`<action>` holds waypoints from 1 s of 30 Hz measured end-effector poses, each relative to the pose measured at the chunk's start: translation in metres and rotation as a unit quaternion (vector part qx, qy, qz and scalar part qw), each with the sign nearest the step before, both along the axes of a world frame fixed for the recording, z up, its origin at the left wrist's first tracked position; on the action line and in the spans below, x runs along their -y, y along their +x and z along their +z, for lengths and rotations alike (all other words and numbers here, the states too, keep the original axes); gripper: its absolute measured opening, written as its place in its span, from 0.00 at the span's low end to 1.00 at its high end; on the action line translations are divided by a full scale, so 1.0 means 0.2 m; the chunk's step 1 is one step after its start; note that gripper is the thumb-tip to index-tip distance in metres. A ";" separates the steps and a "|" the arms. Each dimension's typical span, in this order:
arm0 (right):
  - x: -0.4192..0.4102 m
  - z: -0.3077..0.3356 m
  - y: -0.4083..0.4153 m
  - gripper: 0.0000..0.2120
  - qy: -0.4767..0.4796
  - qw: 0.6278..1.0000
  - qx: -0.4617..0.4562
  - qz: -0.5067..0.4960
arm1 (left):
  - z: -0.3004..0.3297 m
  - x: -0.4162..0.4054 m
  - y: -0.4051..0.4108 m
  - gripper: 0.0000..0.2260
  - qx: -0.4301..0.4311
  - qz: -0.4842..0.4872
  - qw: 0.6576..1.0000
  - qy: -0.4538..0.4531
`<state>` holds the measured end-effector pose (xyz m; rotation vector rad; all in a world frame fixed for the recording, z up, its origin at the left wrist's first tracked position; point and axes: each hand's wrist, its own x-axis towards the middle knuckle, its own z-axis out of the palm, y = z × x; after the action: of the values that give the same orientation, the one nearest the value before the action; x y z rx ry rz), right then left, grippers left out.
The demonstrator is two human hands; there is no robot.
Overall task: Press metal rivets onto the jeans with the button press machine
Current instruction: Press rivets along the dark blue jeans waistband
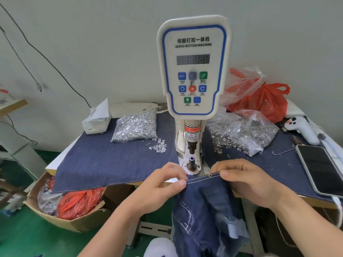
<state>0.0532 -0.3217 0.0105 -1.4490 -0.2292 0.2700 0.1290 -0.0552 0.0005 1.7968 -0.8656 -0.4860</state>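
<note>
One rivet (210, 175) already sits in the jeans (204, 197) hem, pinched taut by left hand (163, 184) and right hand (246, 180) just before the button press machine (193, 71) die (more rivets presumably remain).

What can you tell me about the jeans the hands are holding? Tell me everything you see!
The jeans are dark blue denim with pale stitching along the seams. Their top edge lies at the front of the table, just before the machine's post, and the rest hangs down toward the floor. A small metal rivet sits on that edge. The left hand and right hand pinch the edge on either side. Lower down, the cloth looks frayed and torn.
</note>
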 end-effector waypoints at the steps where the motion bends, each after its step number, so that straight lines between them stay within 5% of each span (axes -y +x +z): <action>1: 0.01 -0.02 0.00 0.16 -0.001 1.000 -0.021 -0.002 | 0.01 0.00 0.00 0.13 -0.028 -0.005 0.999 -0.036; 9: 0.02 -0.06 0.03 0.17 -0.157 0.987 0.022 -0.026 | -0.02 0.01 0.03 0.02 -0.077 -0.031 0.996 -0.016; 13: 0.00 -0.07 0.04 0.14 -0.167 0.986 0.003 -0.023 | -0.02 -0.01 0.06 0.10 -0.096 -0.064 0.993 -0.017; 17: -0.03 -0.02 0.07 0.15 -0.344 0.938 0.049 0.005 | -0.03 -0.02 0.08 0.12 -0.060 -0.062 0.996 -0.006; 22: 0.00 0.00 0.06 0.14 -0.184 0.980 0.076 -0.028 | -0.03 -0.05 0.11 0.16 0.010 -0.065 0.994 0.083; 25: -0.01 -0.07 0.07 0.24 -0.080 0.993 0.062 -0.054 | -0.04 -0.04 0.10 0.16 0.042 -0.064 0.992 0.104; 30: 0.02 -0.09 0.10 0.22 -0.107 0.989 0.062 -0.083 | -0.07 -0.03 0.11 0.11 0.030 -0.006 0.999 0.037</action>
<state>0.0725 -0.3255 -0.0070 -1.6899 -0.1821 0.0693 0.1502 -0.0497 -0.0125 1.8839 -0.9105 -0.4795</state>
